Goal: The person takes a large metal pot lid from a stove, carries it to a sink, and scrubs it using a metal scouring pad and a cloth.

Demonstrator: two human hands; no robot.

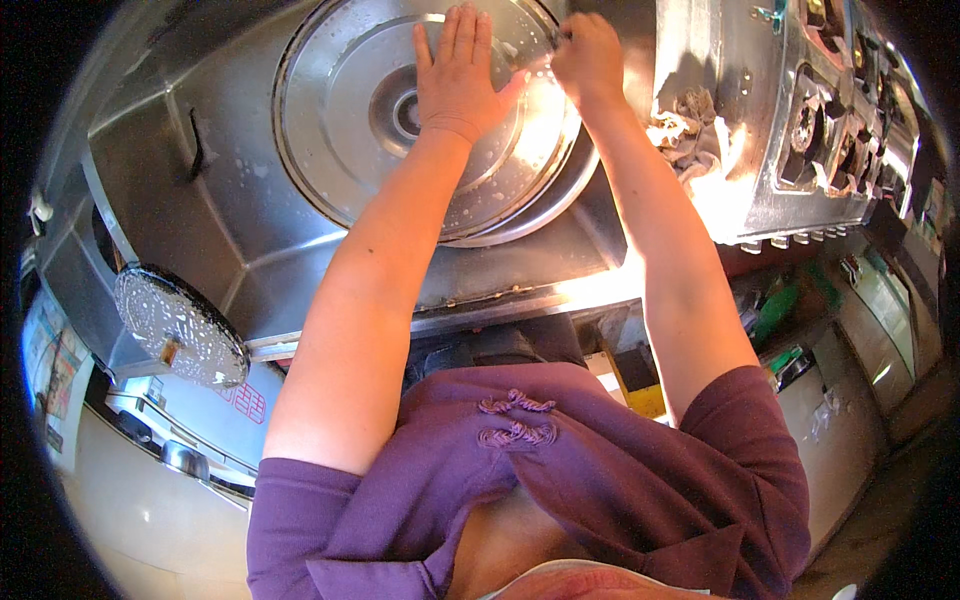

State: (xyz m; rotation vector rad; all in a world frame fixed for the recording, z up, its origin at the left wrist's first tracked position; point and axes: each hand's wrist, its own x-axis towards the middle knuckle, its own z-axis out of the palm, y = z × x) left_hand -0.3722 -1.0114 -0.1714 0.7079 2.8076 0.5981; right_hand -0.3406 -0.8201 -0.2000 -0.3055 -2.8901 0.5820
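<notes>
A wide, round metal lid (349,161) with a raised ring and a central knob lies in the stainless steel sink (300,292). Drops and pale suds dot its surface. Beneath its near right edge shows the rim of a metal basin (551,214). My left hand (461,82) presses flat on the lid, right of the knob, fingers slightly apart and holding nothing. At the lid's right rim my right hand (590,64) is curled round a small dark scrubber (556,37), mostly hidden by the fingers.
A speckled round lid (180,322) leans over the sink's left front corner. To the right, a crumpled cloth (694,139) lies on the metal worktop beside a gas stove (825,135) with several burners. The sink's front edge (525,296) runs between the sink and my body.
</notes>
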